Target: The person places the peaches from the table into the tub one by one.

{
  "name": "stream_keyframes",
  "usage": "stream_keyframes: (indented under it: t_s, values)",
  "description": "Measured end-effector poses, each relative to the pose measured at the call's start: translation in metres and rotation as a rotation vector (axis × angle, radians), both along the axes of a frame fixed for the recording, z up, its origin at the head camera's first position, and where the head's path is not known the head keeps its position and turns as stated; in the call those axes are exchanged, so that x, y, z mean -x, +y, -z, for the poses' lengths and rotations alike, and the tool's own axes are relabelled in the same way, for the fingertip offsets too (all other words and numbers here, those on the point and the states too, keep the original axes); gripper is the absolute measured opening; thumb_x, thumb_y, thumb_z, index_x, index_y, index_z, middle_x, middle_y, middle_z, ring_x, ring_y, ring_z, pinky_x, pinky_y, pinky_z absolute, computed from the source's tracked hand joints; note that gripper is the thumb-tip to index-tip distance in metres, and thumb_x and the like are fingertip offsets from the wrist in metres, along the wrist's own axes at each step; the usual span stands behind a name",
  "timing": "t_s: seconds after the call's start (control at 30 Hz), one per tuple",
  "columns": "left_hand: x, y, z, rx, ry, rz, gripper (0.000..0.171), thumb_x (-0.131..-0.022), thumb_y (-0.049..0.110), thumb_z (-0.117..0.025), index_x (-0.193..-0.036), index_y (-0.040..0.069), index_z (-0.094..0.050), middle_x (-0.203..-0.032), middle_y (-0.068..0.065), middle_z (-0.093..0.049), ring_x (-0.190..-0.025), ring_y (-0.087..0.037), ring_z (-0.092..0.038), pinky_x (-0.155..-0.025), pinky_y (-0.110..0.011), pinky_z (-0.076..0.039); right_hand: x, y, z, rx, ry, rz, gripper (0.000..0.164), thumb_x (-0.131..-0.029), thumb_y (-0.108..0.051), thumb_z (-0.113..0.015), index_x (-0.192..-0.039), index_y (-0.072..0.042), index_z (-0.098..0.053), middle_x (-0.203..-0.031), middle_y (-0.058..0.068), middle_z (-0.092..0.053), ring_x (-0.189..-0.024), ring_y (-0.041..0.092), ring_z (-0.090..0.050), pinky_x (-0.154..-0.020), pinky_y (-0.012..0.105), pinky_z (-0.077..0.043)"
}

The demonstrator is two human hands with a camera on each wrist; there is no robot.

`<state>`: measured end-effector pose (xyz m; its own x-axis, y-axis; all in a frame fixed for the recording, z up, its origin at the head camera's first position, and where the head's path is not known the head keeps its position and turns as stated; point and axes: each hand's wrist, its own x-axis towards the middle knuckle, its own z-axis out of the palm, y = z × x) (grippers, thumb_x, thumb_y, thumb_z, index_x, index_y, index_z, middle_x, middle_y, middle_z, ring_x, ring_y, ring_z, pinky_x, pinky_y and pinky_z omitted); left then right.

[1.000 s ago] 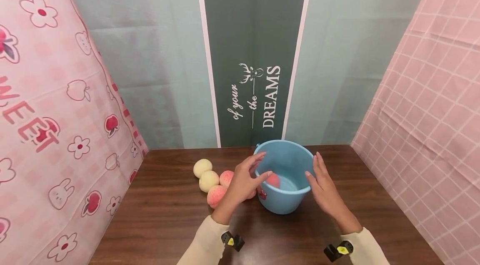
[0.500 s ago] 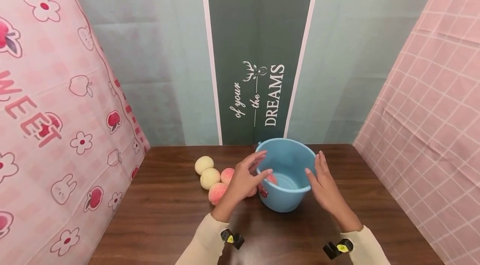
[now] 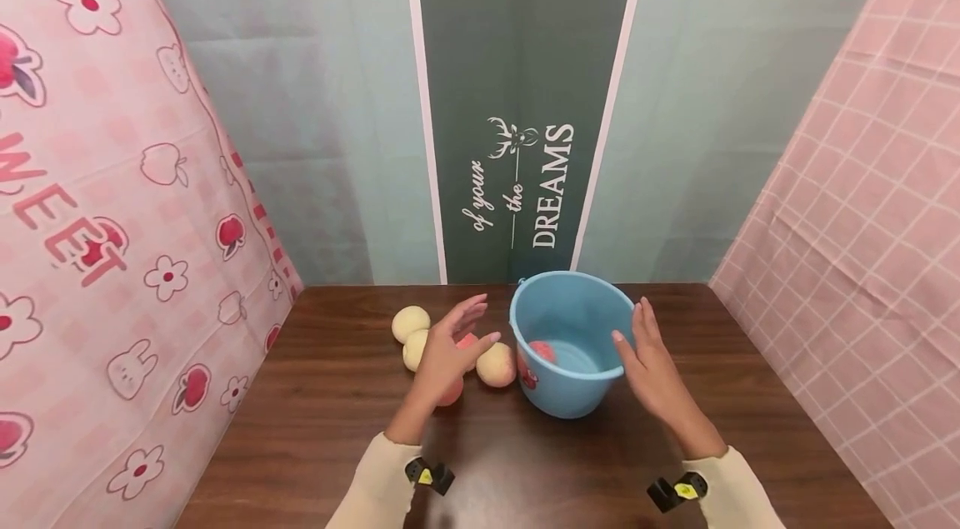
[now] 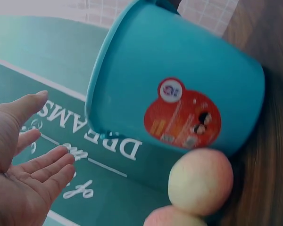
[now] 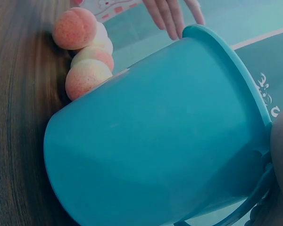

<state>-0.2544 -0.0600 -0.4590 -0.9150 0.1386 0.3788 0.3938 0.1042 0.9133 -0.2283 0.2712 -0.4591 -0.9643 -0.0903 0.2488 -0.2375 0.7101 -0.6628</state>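
A blue bucket (image 3: 566, 396) stands upright on the table with one reddish peach (image 3: 542, 351) inside. My right hand (image 3: 654, 371) is at the bucket's right rim, fingers fairly straight and thumb in front of the opening; firm contact cannot be made out. Left of the bucket, my left hand (image 3: 447, 354) hovers apart from it, fingers spread and nothing held. Beneath and around that hand lie several peaches: a yellow-pink peach (image 3: 495, 365) close against the bucket, pale peaches (image 3: 411, 324) farther left, and a pink peach (image 3: 450, 392) partly hidden by the wrist.
The brown wooden table (image 3: 315, 429) reaches back to a grey-green curtain (image 3: 352, 137). Pink patterned cloth (image 3: 187, 262) hangs at left and pink checked cloth (image 3: 840, 221) at right. A bucket handle (image 5: 247, 205) hangs on the side near my right hand.
My left hand has left the bucket's left rim and moved left over the peaches. The right hand stays by the right rim. The view has shifted slightly.
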Motion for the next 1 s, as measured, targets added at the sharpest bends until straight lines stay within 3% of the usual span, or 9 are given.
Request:
stream_keyframes:
  t_s: [0.2, 0.43, 0.63, 0.87, 1.0]
  values:
    - [-0.004, -0.016, 0.008, 0.006, 0.031, -0.036, 0.060, -0.085, 0.015, -0.084, -0.140, 0.017, -0.060, -0.134, -0.007, -0.065, -0.129, -0.026, -0.058, -0.111, -0.048, -0.043, 0.000, 0.002, 0.000, -0.003, 0.003, 0.000, 0.077, -0.109, -0.043, -0.039, -0.161, -0.006, 0.005, -0.169, 0.009, 0.015, -0.150, 0.051, -0.006, -0.109, 0.074, -0.020]
    - [-0.011, -0.029, 0.020, -0.015, 0.008, -0.050, 0.060, -0.084, 0.011, -0.084, -0.139, 0.020, -0.061, -0.133, -0.007, -0.066, -0.129, -0.035, -0.057, -0.108, -0.058, -0.042, 0.003, 0.003, 0.000, -0.005, -0.006, 0.001, 0.077, -0.110, -0.044, -0.037, -0.160, -0.002, 0.004, -0.169, 0.010, 0.016, -0.151, 0.050, -0.005, -0.110, 0.074, -0.018]
    - [-0.014, -0.040, 0.033, -0.017, 0.007, -0.063, 0.062, -0.081, 0.009, -0.086, -0.138, 0.020, -0.062, -0.131, -0.007, -0.066, -0.130, -0.040, -0.054, -0.110, -0.055, -0.041, 0.004, 0.002, 0.000, -0.001, -0.007, 0.002, 0.077, -0.110, -0.044, -0.037, -0.160, -0.002, 0.004, -0.169, 0.010, 0.015, -0.151, 0.050, -0.006, -0.110, 0.074, -0.018]
    - [-0.018, -0.054, 0.049, 0.035, 0.017, -0.092, 0.063, -0.082, 0.016, -0.087, -0.138, 0.024, -0.061, -0.132, -0.004, -0.066, -0.130, -0.027, -0.057, -0.110, -0.056, -0.041, 0.001, 0.002, 0.000, 0.002, -0.014, 0.005, 0.076, -0.110, -0.043, -0.037, -0.160, -0.002, 0.004, -0.169, 0.011, 0.015, -0.151, 0.050, -0.005, -0.110, 0.074, -0.017]
    - [-0.021, -0.062, 0.058, 0.067, 0.048, -0.104, 0.062, -0.083, 0.014, -0.086, -0.140, 0.020, -0.060, -0.135, -0.007, -0.065, -0.129, -0.026, -0.058, -0.109, -0.058, -0.042, 0.001, 0.002, 0.001, 0.004, -0.015, 0.004, 0.076, -0.110, -0.041, -0.038, -0.160, -0.002, 0.003, -0.169, 0.010, 0.016, -0.151, 0.050, -0.005, -0.110, 0.074, -0.018]
